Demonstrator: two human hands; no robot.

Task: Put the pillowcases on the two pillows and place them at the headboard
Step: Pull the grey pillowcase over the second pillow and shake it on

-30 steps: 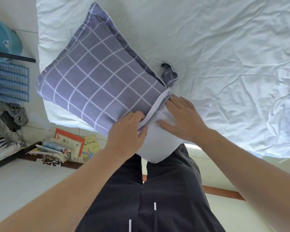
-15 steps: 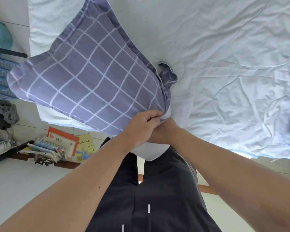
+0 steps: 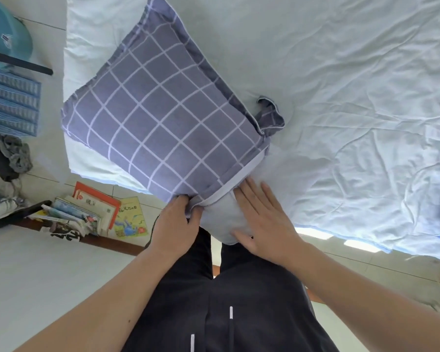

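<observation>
Both hands (image 3: 173, 224) (image 3: 262, 222) meet pillow (image 3: 221, 219) at pillowcase (image 3: 163, 123) opening

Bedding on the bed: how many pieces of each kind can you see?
Pillow, white, partly sticking out of its case: 1
Checked grey pillowcase: 1
Pale bedsheet: 1
Total: 3

pillow (image 3: 221, 219) in pillowcase (image 3: 158, 123), on bed (image 3: 341, 85)
</observation>
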